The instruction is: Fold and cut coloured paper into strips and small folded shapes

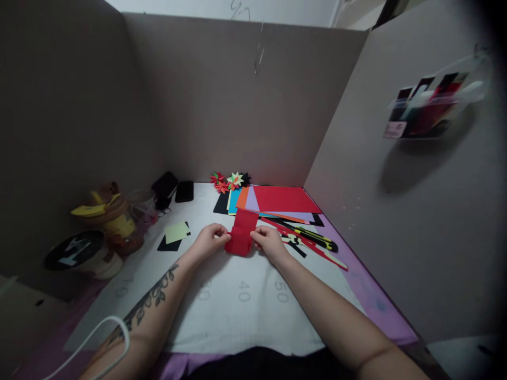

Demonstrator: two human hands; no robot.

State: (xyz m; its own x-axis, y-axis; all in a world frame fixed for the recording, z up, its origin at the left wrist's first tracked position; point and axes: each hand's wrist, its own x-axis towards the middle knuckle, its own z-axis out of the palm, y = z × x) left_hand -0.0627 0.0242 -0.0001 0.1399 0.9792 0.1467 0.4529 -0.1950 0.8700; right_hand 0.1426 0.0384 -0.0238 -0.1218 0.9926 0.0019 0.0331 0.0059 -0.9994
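Observation:
A folded piece of red paper (pixel 240 240) is held up between my two hands, over the white mat. My left hand (pixel 212 238) pinches its left edge between thumb and fingers. At its right edge my right hand (pixel 268 240) has a similar pinch. The upper part of the paper stands up as a flat strip, and the lower part is folded over. Just right of my right hand lie a yellow and black utility knife (pixel 317 238) and cut red, black and cream paper strips (pixel 295 248).
Behind the hands lie stacked coloured sheets, a red sheet (pixel 287 199) uppermost, and several folded paper stars (pixel 234 180). Small pale green squares (pixel 176 232) rest at left. Pots (pixel 109 211), a plastic cup (pixel 142 206) and a black-lidded container (pixel 79 253) line the left side. Grey partitions (pixel 237 105) surround the table.

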